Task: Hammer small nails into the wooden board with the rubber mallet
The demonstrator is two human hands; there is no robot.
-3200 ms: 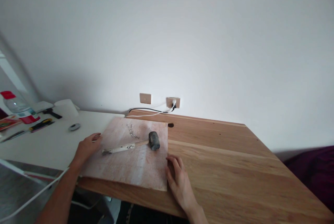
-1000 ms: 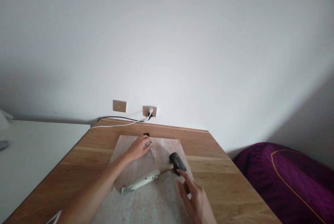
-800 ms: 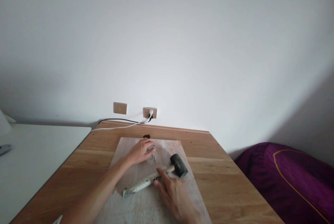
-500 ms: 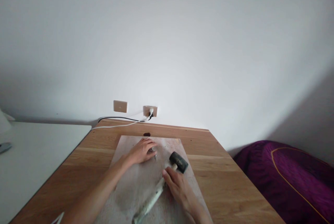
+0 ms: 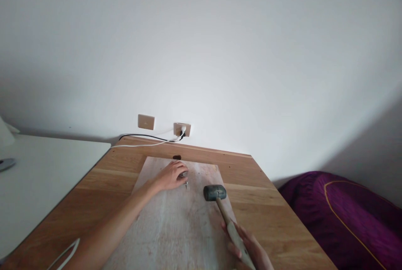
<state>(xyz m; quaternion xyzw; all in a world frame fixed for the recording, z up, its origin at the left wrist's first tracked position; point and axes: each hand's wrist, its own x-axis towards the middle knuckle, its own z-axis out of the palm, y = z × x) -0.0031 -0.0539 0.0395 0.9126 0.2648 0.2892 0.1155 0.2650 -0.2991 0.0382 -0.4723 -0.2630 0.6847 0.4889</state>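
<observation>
My right hand [image 5: 248,245] is wrapped round the pale handle of a rubber mallet [image 5: 215,193]. The mallet's black head is over the right part of a whitish wooden board [image 5: 163,219]. My left hand [image 5: 171,175] rests near the board's far end, fingers curled round a small shiny metal piece [image 5: 183,174]. Most of that piece is hidden by the fingers, so its kind is unclear. A thin metal tip [image 5: 186,185] shows just below the fingers, close to the board.
The board lies on a wooden table [image 5: 260,203] against a white wall. Cables run along the back edge to a socket [image 5: 182,129]. A white surface [image 5: 53,173] adjoins on the left, and a purple cloth-covered thing [image 5: 314,211] stands at the right.
My right hand has slid down the handle and moved right and nearer to me. The mallet has swung round, its handle now pointing to the lower right. My left hand keeps its place on the board.
</observation>
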